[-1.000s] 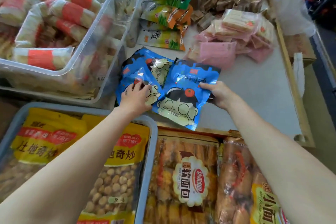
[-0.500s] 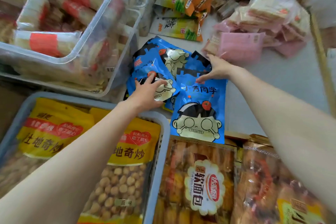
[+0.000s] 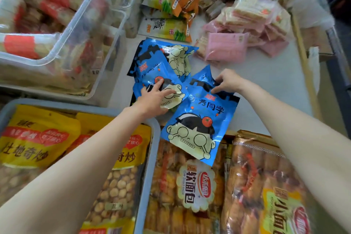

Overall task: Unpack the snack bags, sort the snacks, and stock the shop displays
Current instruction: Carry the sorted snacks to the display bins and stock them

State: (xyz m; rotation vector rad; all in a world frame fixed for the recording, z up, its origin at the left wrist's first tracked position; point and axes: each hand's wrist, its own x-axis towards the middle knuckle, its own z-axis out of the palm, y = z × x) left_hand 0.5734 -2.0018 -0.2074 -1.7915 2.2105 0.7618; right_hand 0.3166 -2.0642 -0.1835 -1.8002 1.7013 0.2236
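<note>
At nine o'clock, the clear bin (image 3: 57, 51) ran off the frame's left edge, its red-banded packets (image 3: 20, 45) blurred. The left hand (image 3: 153, 99) hid part of a blue snack bag (image 3: 167, 89).

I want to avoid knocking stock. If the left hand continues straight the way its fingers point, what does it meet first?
Probably the further blue cartoon-face snack bags just beyond the left hand; then the green-yellow packets. Depth is uncertain.

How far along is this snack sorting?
Done: pink packets and green-yellow packets lie in separate piles. In hand: left hand and right hand are on the blue cartoon packets, which lie loosely overlapped. Left: tidying those.
</note>
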